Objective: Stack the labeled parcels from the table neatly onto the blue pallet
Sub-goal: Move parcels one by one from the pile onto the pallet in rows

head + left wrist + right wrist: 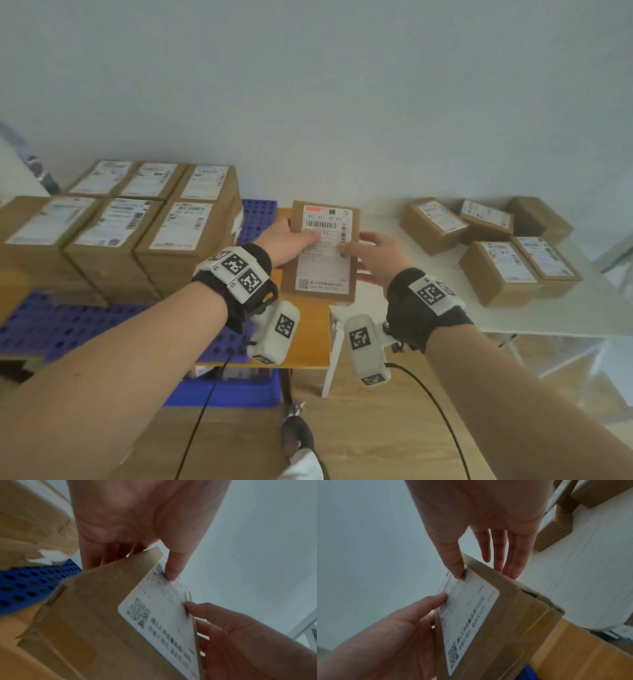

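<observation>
I hold a brown parcel (322, 277) with a white shipping label up in the air between both hands, label facing me. My left hand (294, 240) grips its left side, thumb (171, 573) on the label and fingers behind. On the right edge, my right hand (368, 255) holds it with the thumb (457, 568) on the label and straight fingers along the side. The parcel (96, 615) hangs just right of the blue pallet (68, 322), over its wooden stand. Several labeled parcels (113, 233) are stacked on the pallet.
Several more labeled parcels (507, 253) lie on the white table (513, 318) to the right. The pallet rests on an orange wooden stand (308, 339) with a blue crate (233, 394) beneath it. Cables and a shoe (298, 438) are on the wooden floor.
</observation>
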Tool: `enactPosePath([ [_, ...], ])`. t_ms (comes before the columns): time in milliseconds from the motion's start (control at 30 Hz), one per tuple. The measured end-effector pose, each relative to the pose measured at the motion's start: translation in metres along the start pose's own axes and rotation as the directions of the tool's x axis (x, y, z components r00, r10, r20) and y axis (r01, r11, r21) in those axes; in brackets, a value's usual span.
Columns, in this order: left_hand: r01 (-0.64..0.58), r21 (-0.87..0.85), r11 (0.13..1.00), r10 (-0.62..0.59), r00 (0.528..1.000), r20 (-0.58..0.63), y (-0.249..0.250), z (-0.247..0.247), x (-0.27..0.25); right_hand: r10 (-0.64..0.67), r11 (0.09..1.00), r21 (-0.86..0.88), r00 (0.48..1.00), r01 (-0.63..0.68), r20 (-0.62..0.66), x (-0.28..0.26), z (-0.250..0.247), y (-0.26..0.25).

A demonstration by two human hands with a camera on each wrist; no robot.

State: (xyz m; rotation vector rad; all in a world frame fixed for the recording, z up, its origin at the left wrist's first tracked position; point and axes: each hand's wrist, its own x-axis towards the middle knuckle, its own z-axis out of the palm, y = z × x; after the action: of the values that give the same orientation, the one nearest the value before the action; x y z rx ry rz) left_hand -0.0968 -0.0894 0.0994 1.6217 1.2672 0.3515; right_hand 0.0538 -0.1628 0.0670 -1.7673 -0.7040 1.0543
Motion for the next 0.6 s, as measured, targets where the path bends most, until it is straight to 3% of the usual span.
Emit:
enactPosePath([
  [300,-0.023,-0.088,0.996,0.017,0.997,-0.069,-0.025,-0.107,-0.034,-0.119,0.992,-0.022,0.99,0.121,0.079,-0.035,0.088,-0.061],
  [600,-0.096,-0.128,0.987,0.085,0.993,-0.084,-0.051,-0.246,0.013,-0.205,0.979,0.027,0.978,0.204,0.028,0.009,0.216,-0.135],
])
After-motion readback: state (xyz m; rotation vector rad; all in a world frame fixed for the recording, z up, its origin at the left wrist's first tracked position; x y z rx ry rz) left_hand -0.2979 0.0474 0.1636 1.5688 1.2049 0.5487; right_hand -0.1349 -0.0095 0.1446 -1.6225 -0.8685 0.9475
